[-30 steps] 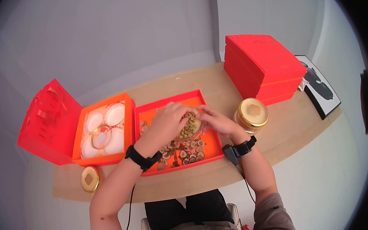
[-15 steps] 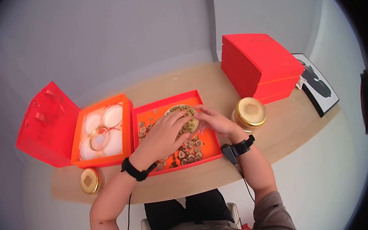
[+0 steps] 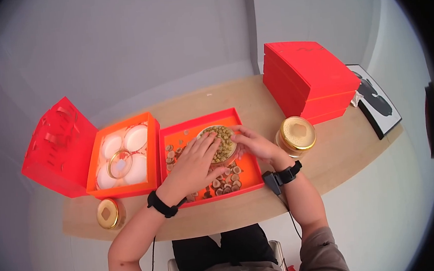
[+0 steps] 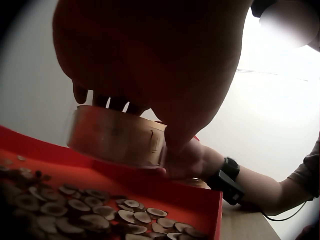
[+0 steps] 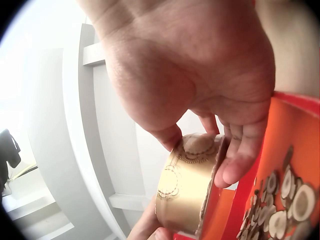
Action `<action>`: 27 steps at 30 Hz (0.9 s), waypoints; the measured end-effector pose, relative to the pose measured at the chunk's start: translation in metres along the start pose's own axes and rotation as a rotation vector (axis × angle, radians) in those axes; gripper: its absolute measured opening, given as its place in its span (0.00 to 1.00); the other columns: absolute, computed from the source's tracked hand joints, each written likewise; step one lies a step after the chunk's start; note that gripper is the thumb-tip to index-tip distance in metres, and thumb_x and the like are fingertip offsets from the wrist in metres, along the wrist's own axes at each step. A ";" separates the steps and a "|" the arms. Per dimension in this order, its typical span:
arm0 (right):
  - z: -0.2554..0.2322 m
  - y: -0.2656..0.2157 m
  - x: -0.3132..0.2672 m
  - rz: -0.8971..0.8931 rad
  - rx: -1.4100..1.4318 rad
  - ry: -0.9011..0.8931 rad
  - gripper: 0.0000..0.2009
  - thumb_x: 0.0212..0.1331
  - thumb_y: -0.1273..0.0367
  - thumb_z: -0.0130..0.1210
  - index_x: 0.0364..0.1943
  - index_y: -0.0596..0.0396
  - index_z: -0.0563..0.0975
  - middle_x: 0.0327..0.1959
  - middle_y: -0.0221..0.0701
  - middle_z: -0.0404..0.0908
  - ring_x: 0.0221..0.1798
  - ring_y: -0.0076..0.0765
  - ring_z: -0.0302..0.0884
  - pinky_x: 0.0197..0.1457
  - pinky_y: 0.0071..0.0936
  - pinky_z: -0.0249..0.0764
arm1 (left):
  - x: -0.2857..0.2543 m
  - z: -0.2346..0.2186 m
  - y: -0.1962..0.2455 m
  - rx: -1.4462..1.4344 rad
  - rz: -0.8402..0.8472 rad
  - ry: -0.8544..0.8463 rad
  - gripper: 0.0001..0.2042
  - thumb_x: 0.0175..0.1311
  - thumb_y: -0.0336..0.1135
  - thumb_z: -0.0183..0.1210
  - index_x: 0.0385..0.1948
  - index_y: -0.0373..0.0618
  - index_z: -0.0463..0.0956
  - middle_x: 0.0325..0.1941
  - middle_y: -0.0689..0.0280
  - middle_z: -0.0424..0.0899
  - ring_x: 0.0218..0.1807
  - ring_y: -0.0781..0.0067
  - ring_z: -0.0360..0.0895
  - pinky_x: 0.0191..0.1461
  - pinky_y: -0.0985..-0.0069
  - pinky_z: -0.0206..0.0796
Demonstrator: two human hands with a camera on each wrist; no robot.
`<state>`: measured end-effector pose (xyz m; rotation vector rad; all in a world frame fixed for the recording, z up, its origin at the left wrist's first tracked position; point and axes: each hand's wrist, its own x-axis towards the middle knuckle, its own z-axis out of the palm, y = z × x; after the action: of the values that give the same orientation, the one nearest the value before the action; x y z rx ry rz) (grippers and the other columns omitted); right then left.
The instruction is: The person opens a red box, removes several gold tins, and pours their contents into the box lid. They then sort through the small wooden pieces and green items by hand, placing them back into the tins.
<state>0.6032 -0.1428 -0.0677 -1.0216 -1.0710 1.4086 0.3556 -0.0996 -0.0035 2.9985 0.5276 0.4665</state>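
A round clear container point(image 3: 223, 144) full of small greenish-yellow pieces is held above an orange-lined red tray point(image 3: 255, 176). The right hand point(image 3: 256, 145) grips its right side; in the right wrist view, thumb and fingers of that hand point(image 5: 195, 75) are around the gold-patterned wall point(image 5: 185, 185). Spread over the top from the left is the left hand point(image 3: 191, 163), its fingers straight and resting on the contents or rim. Seen from the left wrist, the container point(image 4: 117, 135) hangs above brown-edged round slices point(image 4: 92, 220) in the tray.
An open red box point(image 3: 92, 185) with white round lids stands left of the tray. One gold-lidded jar point(image 3: 108, 213) is at the front left, another point(image 3: 297, 133) right of the tray. Stacked red boxes point(image 3: 310, 81) and a framed picture point(image 3: 379, 103) stand at the back right.
The left hand has drawn back left and toward the body, its fingers now flatter, uncovering more of the container's contents. The right hand stays at the container's right side.
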 end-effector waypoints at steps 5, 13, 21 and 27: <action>0.000 -0.001 0.000 -0.020 -0.046 -0.004 0.25 0.75 0.59 0.53 0.67 0.60 0.65 0.32 0.33 0.82 0.31 0.26 0.82 0.38 0.22 0.78 | -0.004 -0.001 -0.004 0.031 -0.079 0.034 0.37 0.67 0.50 0.62 0.72 0.37 0.62 0.77 0.47 0.61 0.79 0.43 0.56 0.80 0.49 0.50; -0.004 0.005 0.002 0.014 -0.012 -0.005 0.25 0.74 0.59 0.53 0.67 0.61 0.64 0.31 0.34 0.82 0.30 0.27 0.82 0.38 0.23 0.78 | -0.010 -0.001 -0.006 0.031 -0.060 0.051 0.33 0.66 0.49 0.62 0.68 0.38 0.68 0.74 0.46 0.65 0.77 0.41 0.59 0.79 0.48 0.51; -0.004 0.004 0.002 0.022 0.030 0.005 0.26 0.74 0.60 0.53 0.67 0.60 0.63 0.31 0.34 0.82 0.31 0.27 0.82 0.38 0.23 0.78 | -0.014 -0.007 -0.005 0.056 -0.111 0.108 0.31 0.64 0.48 0.64 0.65 0.38 0.70 0.71 0.44 0.67 0.74 0.40 0.62 0.76 0.49 0.54; -0.003 0.005 0.002 0.025 0.037 0.000 0.26 0.74 0.60 0.53 0.68 0.60 0.63 0.30 0.33 0.82 0.31 0.26 0.82 0.38 0.23 0.78 | -0.015 -0.009 -0.003 0.035 -0.112 0.125 0.31 0.64 0.51 0.64 0.64 0.39 0.72 0.72 0.43 0.65 0.75 0.40 0.61 0.76 0.48 0.54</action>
<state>0.6050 -0.1406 -0.0729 -1.0116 -1.0315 1.4430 0.3384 -0.1022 0.0003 2.9660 0.7164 0.6455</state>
